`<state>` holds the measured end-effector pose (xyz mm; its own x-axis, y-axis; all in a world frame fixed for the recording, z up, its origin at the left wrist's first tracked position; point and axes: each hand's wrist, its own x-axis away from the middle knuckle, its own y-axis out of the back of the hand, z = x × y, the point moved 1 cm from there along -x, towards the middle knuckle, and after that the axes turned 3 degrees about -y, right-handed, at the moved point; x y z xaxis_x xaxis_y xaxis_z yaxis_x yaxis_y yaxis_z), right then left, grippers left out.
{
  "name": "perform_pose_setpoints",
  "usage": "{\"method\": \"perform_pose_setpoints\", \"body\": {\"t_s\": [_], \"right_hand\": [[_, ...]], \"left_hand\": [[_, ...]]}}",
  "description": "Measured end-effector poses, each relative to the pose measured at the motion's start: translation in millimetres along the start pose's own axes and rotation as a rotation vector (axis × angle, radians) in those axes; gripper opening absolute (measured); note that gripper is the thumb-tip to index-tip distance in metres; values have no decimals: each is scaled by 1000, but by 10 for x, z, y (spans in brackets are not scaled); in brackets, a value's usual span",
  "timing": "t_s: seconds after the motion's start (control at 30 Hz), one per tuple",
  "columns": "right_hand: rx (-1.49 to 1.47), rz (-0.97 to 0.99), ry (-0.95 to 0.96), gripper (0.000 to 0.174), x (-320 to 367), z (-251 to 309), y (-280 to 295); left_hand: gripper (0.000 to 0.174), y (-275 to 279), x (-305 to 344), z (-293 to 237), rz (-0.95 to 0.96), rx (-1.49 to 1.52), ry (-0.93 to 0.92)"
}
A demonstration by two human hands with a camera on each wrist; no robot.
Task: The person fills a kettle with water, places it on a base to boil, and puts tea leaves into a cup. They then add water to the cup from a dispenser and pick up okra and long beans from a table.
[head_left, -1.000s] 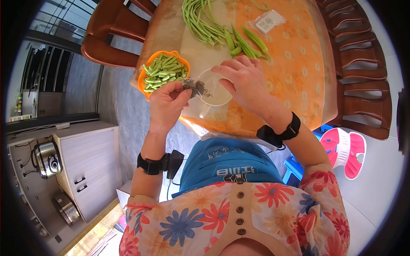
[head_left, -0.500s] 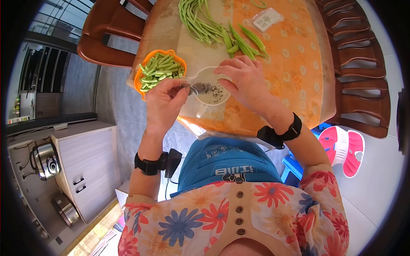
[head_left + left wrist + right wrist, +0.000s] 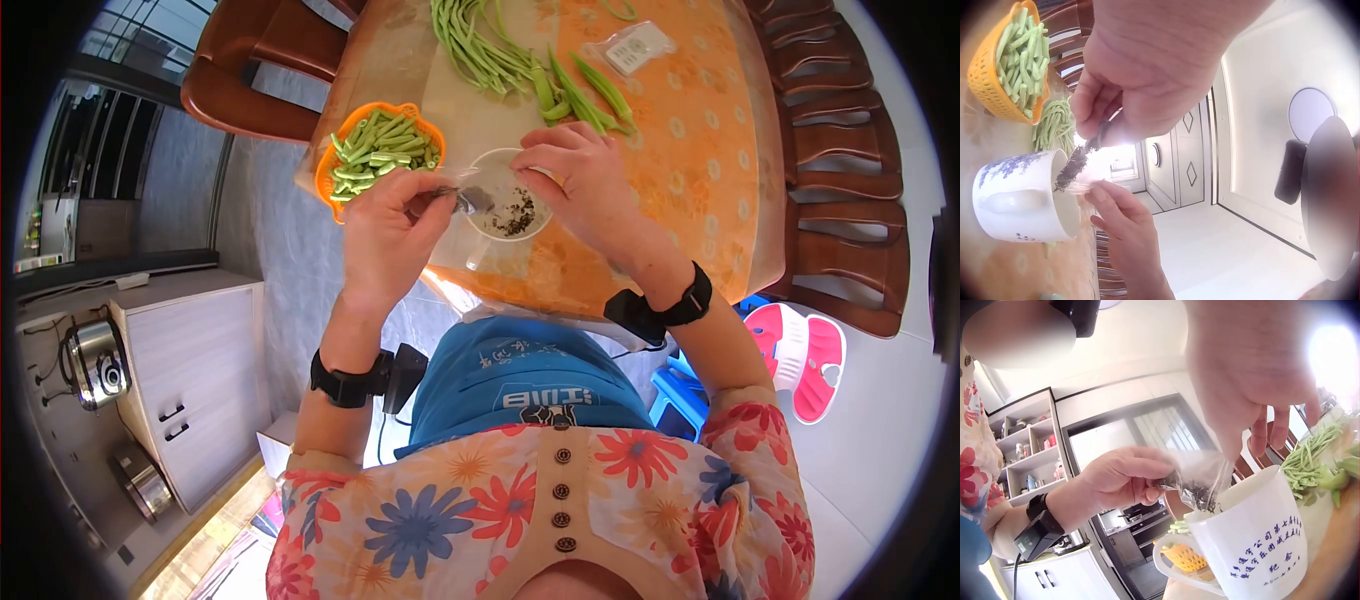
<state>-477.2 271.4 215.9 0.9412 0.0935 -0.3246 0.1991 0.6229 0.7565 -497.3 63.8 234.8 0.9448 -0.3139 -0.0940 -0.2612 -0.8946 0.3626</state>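
Observation:
A white mug (image 3: 1260,540) with blue lettering stands on the table, several dark dried leaves (image 3: 518,212) lying inside it. My left hand (image 3: 390,240) pinches one end of a small clear plastic bag (image 3: 1202,478) holding more dark leaves, which look like tea. The bag slants down toward the mug, its mouth right at the rim. From the other side, my right hand (image 3: 588,195) pinches the bag's clear edge between thumb and finger, above the mug, as the left wrist view shows.
An orange basket (image 3: 322,185) of cut green beans (image 3: 385,150) sits left of the mug. Beyond lie long beans (image 3: 470,55), green pods (image 3: 600,95) and a clear-wrapped white packet (image 3: 637,47). Wooden chairs (image 3: 850,205) flank the table.
Dark leaves have slid out of the bag and now lie in the mug, where few or none showed before. Both hands have stayed close to the rim.

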Motion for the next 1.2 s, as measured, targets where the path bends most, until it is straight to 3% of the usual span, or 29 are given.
{"method": "perform_pose_setpoints", "body": {"t_s": [0.57, 0.67, 0.83, 0.93, 1.2], "right_hand": [[10, 32, 11, 4, -48, 23, 20], [0, 22, 17, 5, -18, 47, 7], [-26, -66, 35, 6, -63, 113, 157], [17, 55, 5, 6, 6, 25, 8], [4, 20, 7, 6, -42, 10, 37]], "left_hand": [[9, -4, -71, -36, 10, -84, -142], [11, 5, -27, 3, 59, -74, -79], [11, 34, -40, -95, 45, -27, -123], [11, -4, -48, 48, 80, -78, -63], [13, -17, -26, 134, 72, 15, -31]]}}
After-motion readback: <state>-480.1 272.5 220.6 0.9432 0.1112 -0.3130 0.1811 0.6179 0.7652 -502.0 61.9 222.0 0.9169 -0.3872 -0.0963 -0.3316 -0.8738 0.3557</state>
